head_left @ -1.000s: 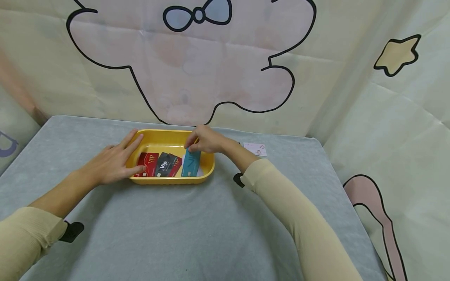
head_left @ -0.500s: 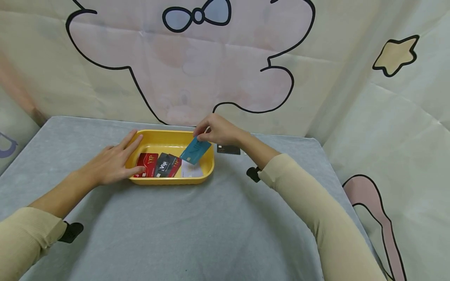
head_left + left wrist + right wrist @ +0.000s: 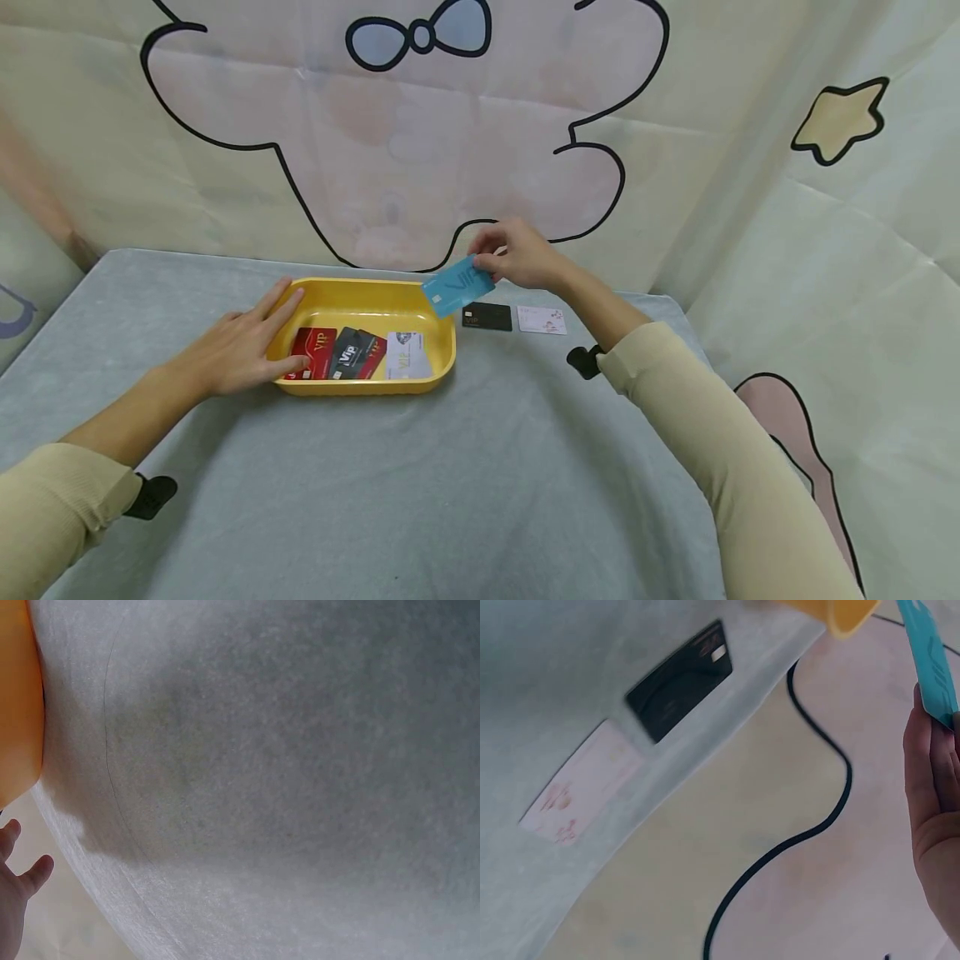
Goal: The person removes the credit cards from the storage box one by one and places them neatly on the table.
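Observation:
A blue VIP card [image 3: 457, 286] is pinched at its upper right corner by my right hand [image 3: 521, 255], held in the air over the right rim of a yellow tray [image 3: 360, 290]. The right wrist view also shows the blue card [image 3: 930, 664] between thumb and fingers. My left hand [image 3: 240, 350] rests on the tray's left end with its fingers spread. Inside the tray lie a red card [image 3: 313, 350], a dark grey card [image 3: 347, 354] overlapping another red one, and a white card [image 3: 407, 354].
On the grey cloth right of the tray lie a black VIP card [image 3: 487, 317] and a pale pink card [image 3: 542, 320], side by side. A printed curtain [image 3: 712, 167] hangs behind the table [image 3: 450, 492].
My right hand has lifted the blue card out of the tray and moved it right, uncovering the white card under it. My left hand has stayed in place.

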Demonstrator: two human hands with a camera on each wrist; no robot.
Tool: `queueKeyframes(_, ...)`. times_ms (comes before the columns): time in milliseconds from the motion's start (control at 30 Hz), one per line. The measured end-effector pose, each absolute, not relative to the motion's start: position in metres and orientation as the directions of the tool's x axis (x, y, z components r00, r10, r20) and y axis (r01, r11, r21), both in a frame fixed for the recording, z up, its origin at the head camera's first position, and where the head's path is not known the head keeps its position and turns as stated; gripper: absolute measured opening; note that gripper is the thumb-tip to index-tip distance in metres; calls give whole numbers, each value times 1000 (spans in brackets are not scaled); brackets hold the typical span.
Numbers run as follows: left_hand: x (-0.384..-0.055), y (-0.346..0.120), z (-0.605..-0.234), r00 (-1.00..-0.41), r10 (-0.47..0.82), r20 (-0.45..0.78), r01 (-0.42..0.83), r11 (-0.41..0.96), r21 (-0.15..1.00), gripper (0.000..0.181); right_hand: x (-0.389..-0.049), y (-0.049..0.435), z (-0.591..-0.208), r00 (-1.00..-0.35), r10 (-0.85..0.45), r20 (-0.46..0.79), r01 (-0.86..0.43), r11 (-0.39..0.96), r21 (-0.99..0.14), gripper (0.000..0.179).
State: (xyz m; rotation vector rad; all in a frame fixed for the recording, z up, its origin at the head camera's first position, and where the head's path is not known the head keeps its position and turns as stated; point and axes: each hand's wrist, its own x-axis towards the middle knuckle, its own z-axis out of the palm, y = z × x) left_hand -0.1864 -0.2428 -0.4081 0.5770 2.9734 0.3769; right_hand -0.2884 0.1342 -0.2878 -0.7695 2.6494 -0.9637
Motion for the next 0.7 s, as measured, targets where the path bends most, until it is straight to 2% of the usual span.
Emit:
queueKeyframes(367,-187,-243,-409,-924,381,-31,361,896,258,97,-290,175,-298,-889,-452,-73,-273,651,-709,10)
queueKeyframes(567,-186,-243,-408,-924,382,-33,361,896,260,97,-289,189,-311,-897,-404,-177,-172,689,-704,11)
queueKeyframes(700,-186,-243,-408,-924,380,-37,358,896,261,97,-290,194,-324,-883,-420,-208,-160,688,-708,11)
